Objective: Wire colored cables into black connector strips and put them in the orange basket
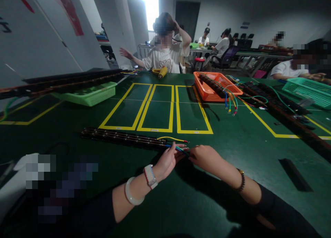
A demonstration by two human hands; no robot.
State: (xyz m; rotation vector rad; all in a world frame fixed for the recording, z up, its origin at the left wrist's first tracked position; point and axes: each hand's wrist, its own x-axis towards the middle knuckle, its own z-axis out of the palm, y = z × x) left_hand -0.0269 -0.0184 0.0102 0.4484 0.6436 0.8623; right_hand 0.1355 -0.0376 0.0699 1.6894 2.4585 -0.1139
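A long dark strip assembly (124, 137) with pale lines along it lies on the green table. Blue and green wires (180, 149) leave its right end and run through the fingers of my left hand (169, 161), whose thumb is above them. My right hand (204, 158) is closed around the far end of these wires, at a dark piece too small to make out. A yellow wire (173, 138) with a red-sleeved end lies loose just beyond my left hand.
An orange basket (216, 93) with wired strips stands behind. Green baskets (90, 95) (310, 91) are at both sides, near more long strips (292, 117). A yellow heat gun (161, 72) is at the far edge, before a seated person. A black flat piece (295, 174) lies at right.
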